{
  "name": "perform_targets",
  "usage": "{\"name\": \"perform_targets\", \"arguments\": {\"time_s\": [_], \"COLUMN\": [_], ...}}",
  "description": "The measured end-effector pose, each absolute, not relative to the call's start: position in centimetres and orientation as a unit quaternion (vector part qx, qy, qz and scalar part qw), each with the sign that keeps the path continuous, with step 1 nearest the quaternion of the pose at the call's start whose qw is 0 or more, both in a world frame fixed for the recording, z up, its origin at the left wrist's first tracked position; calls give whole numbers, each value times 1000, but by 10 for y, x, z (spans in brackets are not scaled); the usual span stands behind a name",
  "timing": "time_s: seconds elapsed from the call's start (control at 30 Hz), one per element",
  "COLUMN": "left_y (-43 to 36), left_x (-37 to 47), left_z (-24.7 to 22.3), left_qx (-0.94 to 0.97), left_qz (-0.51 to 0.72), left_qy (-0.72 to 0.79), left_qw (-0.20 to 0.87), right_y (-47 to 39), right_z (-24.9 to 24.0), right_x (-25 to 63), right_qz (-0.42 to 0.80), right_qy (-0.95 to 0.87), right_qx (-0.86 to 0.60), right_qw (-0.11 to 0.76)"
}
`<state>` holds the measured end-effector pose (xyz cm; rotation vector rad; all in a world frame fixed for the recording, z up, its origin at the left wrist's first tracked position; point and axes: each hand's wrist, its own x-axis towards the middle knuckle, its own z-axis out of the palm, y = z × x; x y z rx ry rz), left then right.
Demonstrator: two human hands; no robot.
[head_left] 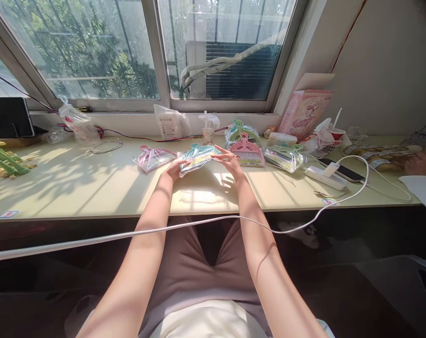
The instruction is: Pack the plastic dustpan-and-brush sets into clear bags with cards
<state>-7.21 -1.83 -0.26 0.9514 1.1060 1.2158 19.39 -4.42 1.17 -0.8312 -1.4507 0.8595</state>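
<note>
Between my hands is a blue dustpan-and-brush set point(198, 157) in clear plastic, held just above the table point(75, 188). My left hand point(173, 170) grips its left edge. At its right end, my right hand point(229, 160) has its fingers on the wrapping, thumb and fingers around the edge. A wrapped pink set point(155, 157) lies to the left. Right of my hands stands another pink set point(247, 151), in front of a green one point(243, 127). A pale green set point(285, 157) lies farther right.
A white cable crosses low before me to a power strip point(325, 178) beside a phone point(341, 170). Along the window stand a drink cup point(208, 134), a white packet point(169, 123) and a pink box point(304, 110). Another person's hand point(422, 163) is at far right.
</note>
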Motion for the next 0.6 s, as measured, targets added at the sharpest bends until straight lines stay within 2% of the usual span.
{"name": "perform_targets", "arguments": {"time_s": [0.07,0.23,0.4,0.6], "left_y": [-19,-19,-12,-8], "left_x": [-72,-72,-74,-74], "left_z": [-2,-4,-10,-12], "left_qx": [393,428,423,418], "left_qz": [494,456,477,468], "left_qy": [496,441,449,465], "left_qw": [596,644,626,625], "right_y": [-47,-47,-44,-40], "right_z": [13,18,14,7], "right_x": [193,185,179,180], "right_qz": [369,347,261,225], "right_qy": [-620,-580,-604,-621], "right_qx": [-356,-385,-439,-471], "right_qw": [595,628,612,585]}}
